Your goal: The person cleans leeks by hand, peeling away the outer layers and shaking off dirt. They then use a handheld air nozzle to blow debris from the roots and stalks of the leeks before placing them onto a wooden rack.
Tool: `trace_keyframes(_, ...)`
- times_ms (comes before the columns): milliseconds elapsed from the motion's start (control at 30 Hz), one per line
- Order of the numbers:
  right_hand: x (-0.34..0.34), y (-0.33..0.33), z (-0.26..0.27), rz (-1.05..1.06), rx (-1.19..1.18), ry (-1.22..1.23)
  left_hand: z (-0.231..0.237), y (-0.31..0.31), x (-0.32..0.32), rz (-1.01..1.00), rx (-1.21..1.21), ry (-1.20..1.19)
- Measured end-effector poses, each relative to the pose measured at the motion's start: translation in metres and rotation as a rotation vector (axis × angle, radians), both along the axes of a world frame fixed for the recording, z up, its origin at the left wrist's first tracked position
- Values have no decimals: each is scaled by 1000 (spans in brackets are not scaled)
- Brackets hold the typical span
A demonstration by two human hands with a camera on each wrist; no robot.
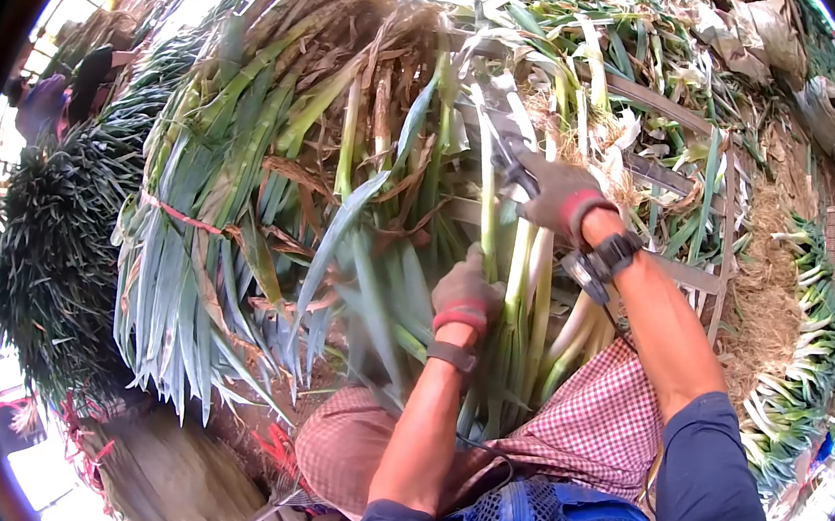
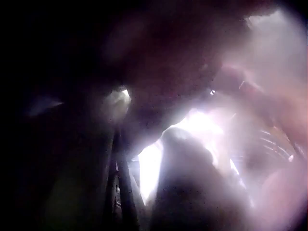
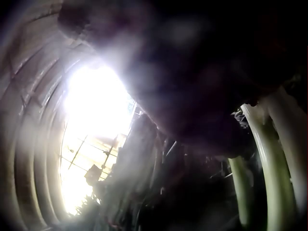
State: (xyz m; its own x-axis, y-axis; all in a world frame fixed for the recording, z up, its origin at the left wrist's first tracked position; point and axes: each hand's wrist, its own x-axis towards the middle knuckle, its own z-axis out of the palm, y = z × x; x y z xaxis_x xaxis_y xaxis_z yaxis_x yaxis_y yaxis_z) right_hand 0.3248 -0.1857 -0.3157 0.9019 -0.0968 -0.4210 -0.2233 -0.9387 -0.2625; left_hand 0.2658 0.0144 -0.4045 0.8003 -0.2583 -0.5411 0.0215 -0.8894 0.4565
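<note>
My gloved left hand [image 1: 467,293] grips a long green onion [image 1: 488,207] by its stem, the pale root end pointing away from me and the leaves trailing toward my lap. In my gloved right hand [image 1: 562,196] is a dark handheld tool [image 1: 519,170], its narrow end beside that stem; I cannot tell its exact kind. More onion stems [image 1: 519,270] lie between my forearms. In the right wrist view the right hand [image 3: 192,82] is a dark blur beside pale green stems [image 3: 269,168]. The left wrist view is mostly dark and blurred, with the left hand [image 2: 163,62] filling its upper part.
A large heap of green onions [image 1: 238,143] with wilted leaves rises to my left, partly tied with red string [image 1: 181,213]. Metal bars [image 1: 678,271] and stripped scraps [image 1: 650,42] lie ahead. Cleaned onions [image 1: 807,338] line the right side. A dark green pile [image 1: 59,226] stands far left.
</note>
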Motion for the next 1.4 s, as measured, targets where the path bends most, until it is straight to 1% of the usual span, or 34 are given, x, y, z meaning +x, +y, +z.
trace_keyframes(33, -15, 1, 5, -59, 73, 20, 2, 0, -9, -22, -17, -32)
trace_keyframes(67, -28, 7, 19, -24, 56, 99, 1, 0, -19, -37, -42, -52)
trace_keyframes(100, -40, 13, 31, 10, 38, 175, -6, 2, -28, -97, -52, -51)
trace_keyframes(167, -74, 20, 31, 107, 99, 204, 2, 3, -53, -134, -133, 47)
trace_keyframes(200, -92, 17, 13, 194, 147, 47, 3, 3, -68, -161, -167, 49)
trace_keyframes(233, -101, 16, 12, 202, 182, -17, 3, 3, -84, -188, -201, 53)
trace_keyframes(300, -105, 14, 18, 49, 233, -20, 18, 3, -104, -208, -297, 44)
trace_keyframes(333, -103, 16, 26, -58, 242, -7, 27, 6, -105, -235, -257, 39)
trace_keyframes(367, -101, 18, 29, -141, 175, -11, 32, 9, -104, -259, -217, 34)
trace_keyframes(433, -103, 15, 15, -192, 201, -68, 37, 26, -78, -237, -115, 6)
trace_keyframes(467, -107, 16, 14, -170, 269, -63, 40, 46, -66, -51, -392, -181)
trace_keyframes(500, -112, 20, 14, -146, 335, -61, 47, 59, -41, 142, -555, -274)
trace_keyframes(533, -115, 27, 21, -88, 346, -64, 31, 75, -12, 234, -666, -547)
trace_keyframes(567, -122, 25, -6, 10, 350, -231, 65, 83, 14, 437, -589, -500)
trace_keyframes(633, -119, 42, 21, -26, 379, -49, 56, 112, 77, 555, -497, -652)
trace_keyframes(667, -122, 45, 12, 27, 378, -14, 53, 121, 102, 516, -348, -655)
trace_keyframes(700, -122, 53, 20, 66, 370, 55, 49, 126, 120, 475, -199, -655)
trace_keyframes(767, -126, 60, 9, 126, 401, 6, 37, 125, 138, 378, -10, -516)
trace_keyframes(833, -124, 58, 7, 90, 397, -11, 23, 126, 146, 360, 25, -392)
trace_keyframes(900, -123, 54, 7, 48, 389, -27, 6, 127, 148, 442, -137, -237)
trace_keyframes(933, -123, 52, 8, 49, 387, 15, 25, 115, 138, 491, -234, -143)
trace_keyframes(967, -123, 50, 8, 51, 385, 55, 36, 101, 124, 491, -235, -142)
trace_keyframes(1033, -125, 44, -2, 58, 395, 44, 46, 73, 94, 408, -362, -169)
trace_keyframes(1100, -128, 40, -7, 60, 400, 26, 42, 40, 81, 363, -522, -71)
trace_keyframes(1167, -128, 37, -9, 65, 447, 100, 43, 8, 101, 298, -855, -291)
trace_keyframes(1200, -125, 39, 14, 4, 448, 197, 79, -1, 125, 341, -852, -229)
trace_keyframes(1233, -129, 37, 12, 5, 446, 206, 117, -3, 153, 389, -847, -162)
trace_keyframes(1267, -133, 32, 7, -39, 477, 85, 140, 0, 184, 200, -621, -456)
trace_keyframes(1300, -137, 23, -2, -84, 507, -43, 164, 3, 215, 74, -350, -769)
trace_keyframes(1333, -138, 20, -4, -121, 504, -90, 183, -3, 222, 380, -899, -516)
trace_keyframes(1367, -139, 16, -7, -158, 502, -138, 197, -9, 233, 721, -1475, -328)
trace_keyframes(1400, -140, 12, -9, -194, 499, -186, 197, -4, 228, 684, -1417, -392)
